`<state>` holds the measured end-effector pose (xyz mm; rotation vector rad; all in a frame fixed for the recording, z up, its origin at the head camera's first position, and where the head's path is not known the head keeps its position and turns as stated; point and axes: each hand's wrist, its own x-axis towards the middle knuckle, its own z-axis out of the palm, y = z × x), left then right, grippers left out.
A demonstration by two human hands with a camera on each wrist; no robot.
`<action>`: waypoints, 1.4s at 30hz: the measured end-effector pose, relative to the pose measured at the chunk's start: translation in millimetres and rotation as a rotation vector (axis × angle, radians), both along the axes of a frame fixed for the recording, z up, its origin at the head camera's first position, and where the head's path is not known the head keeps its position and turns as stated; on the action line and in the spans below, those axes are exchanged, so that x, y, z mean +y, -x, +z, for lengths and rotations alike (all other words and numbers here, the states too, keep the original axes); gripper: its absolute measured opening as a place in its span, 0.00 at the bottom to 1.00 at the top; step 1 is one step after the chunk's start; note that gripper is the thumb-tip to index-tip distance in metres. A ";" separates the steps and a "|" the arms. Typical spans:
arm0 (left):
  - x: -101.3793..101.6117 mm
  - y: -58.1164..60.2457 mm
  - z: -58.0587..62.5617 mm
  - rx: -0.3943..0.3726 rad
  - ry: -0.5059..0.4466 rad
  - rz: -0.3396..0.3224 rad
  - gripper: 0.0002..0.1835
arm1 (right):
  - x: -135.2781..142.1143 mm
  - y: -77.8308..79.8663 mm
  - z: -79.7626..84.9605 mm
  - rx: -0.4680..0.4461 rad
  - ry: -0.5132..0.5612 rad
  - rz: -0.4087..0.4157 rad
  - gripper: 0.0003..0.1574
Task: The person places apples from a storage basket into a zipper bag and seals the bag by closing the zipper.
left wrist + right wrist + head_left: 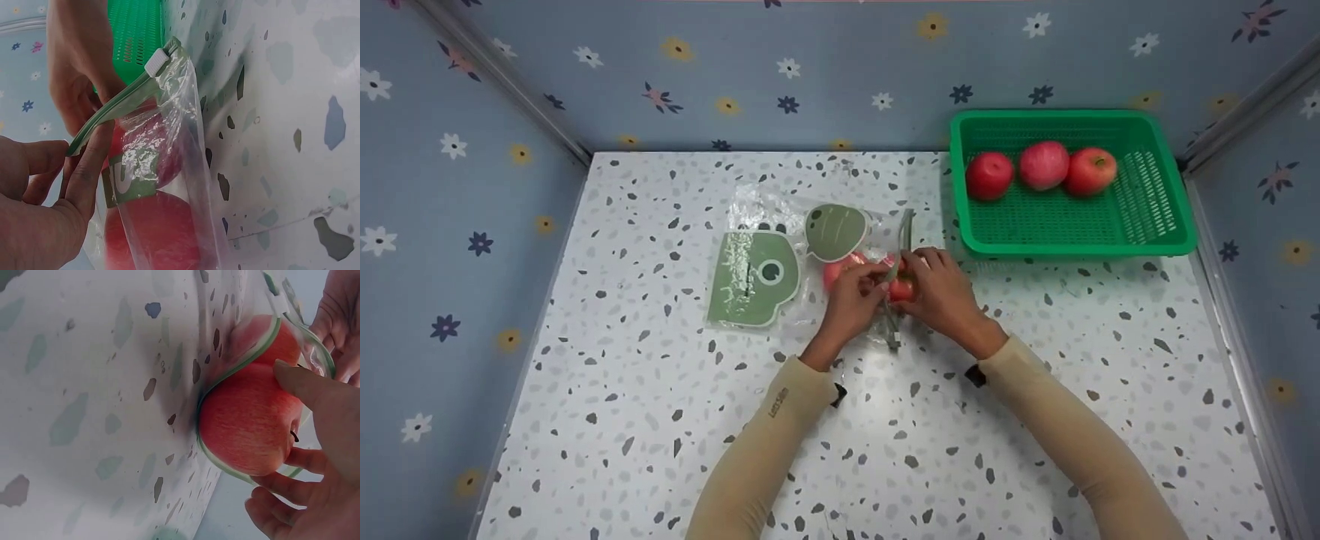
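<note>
A clear zip bag (757, 277) with a green cartoon animal print lies on the speckled table, its mouth towards the right. My left hand (851, 306) pinches the green zip edge (107, 109) of that mouth between thumb and finger. At the opening, my right hand (946, 294) holds a red apple (247, 422), with the thumb on top and fingers below. The green rim curves around this apple. Another red apple (840, 270) shows through the plastic further in. A white slider (157, 63) sits near one end of the zip.
A green plastic basket (1080, 249) stands at the back right. Inside it are three red apples: one at the left (990, 176) and two touching, a pinkish apple (1044, 165) and a red apple (1090, 171). Flowered panels (810, 75) enclose the table's back and sides.
</note>
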<state>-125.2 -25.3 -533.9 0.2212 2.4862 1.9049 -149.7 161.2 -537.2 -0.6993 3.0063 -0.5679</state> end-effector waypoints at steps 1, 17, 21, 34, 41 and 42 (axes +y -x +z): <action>-0.2 0.0 0.1 0.001 0.001 -0.002 0.12 | 1.0 -0.3 -0.1 -0.018 -0.004 -0.003 0.54; 1.5 0.9 0.6 -0.036 -0.007 -0.003 0.13 | -5.2 1.1 -10.3 -0.001 0.062 -0.092 0.53; 2.2 0.9 -0.1 -0.058 -0.032 -0.006 0.13 | -9.7 4.0 -12.8 0.006 0.091 -0.117 0.50; 0.3 -0.7 0.4 -0.046 -0.049 -0.022 0.13 | -13.6 5.5 -18.1 -0.017 0.129 -0.169 0.48; 0.4 0.1 -1.1 -0.047 -0.056 -0.026 0.13 | -17.4 8.4 -17.6 0.005 0.135 -0.181 0.42; 0.4 0.0 -1.1 -0.051 -0.059 -0.025 0.13 | -18.9 9.6 -17.7 0.011 0.135 -0.189 0.42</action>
